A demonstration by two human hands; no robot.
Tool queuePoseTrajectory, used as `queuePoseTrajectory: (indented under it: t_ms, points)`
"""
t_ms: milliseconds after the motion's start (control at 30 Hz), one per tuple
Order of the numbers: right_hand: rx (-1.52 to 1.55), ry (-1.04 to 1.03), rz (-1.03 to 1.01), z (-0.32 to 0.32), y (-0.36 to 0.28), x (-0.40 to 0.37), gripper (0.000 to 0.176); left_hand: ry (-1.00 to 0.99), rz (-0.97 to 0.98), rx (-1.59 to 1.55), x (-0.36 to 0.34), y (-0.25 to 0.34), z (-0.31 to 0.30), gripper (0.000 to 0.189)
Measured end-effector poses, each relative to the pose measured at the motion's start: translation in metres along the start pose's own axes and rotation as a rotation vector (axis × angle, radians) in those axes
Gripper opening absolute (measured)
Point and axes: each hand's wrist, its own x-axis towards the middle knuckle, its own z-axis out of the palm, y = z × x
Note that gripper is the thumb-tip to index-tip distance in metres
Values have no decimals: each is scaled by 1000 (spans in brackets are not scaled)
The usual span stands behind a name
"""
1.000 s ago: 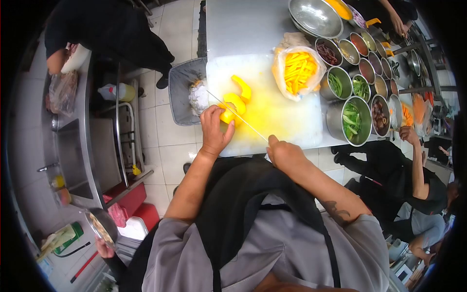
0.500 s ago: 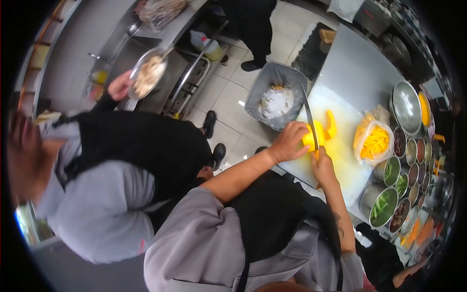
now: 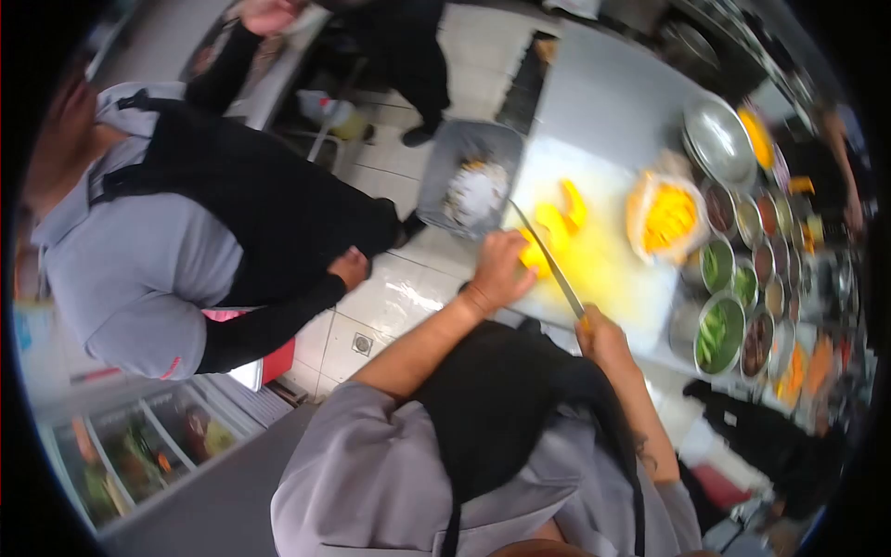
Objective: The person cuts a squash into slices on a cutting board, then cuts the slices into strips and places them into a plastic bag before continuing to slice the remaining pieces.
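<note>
My left hand point(image 3: 503, 271) is closed on a piece of what looks like yellow bell pepper point(image 3: 533, 252), at the near left edge of the white cutting board point(image 3: 640, 306). My right hand point(image 3: 605, 336) grips the yellow handle of a long knife point(image 3: 557, 269). The blade slants up and left, crossing beside the held piece; whether it touches is hard to tell. Just beyond lie cut curved yellow pieces point(image 3: 572, 206). Farther right on the board stands a plastic bag of yellow strips point(image 3: 668, 218).
A grey bin point(image 3: 436, 176) with white waste stands left of the board. Metal bowls point(image 3: 719, 139) and several containers of cut vegetables point(image 3: 715, 339) line the right side. A co-worker in a black apron point(image 3: 269, 204) stands close on my left.
The view has shifted, so the board sits farther left. The knife blade has tilted left, and another curved yellow piece now lies on the board. The co-worker's bowl is out of view.
</note>
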Motion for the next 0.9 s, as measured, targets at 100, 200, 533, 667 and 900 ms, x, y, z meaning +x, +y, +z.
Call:
queuePoseTrajectory:
  t_ms: [100, 200, 533, 667, 900]
  points:
    - [-59, 28, -27, -20, -18, -15, 21, -12, -15, -10, 2, 6, -3, 49]
    - [-65, -6, 9, -34, -35, -26, 15, -16, -7, -2, 4, 6, -5, 49]
    - [-148, 15, -18, -46, -47, -43, 14, -39, -23, 24, 3, 5, -2, 49]
    - [-196, -38, 7, -51, -55, -44, 12, -50, -9, 56, 0, 1, -1, 50]
    - [-195, -104, 90, -51, -58, -44, 14, -60, 16, 47, 2, 2, -3, 51]
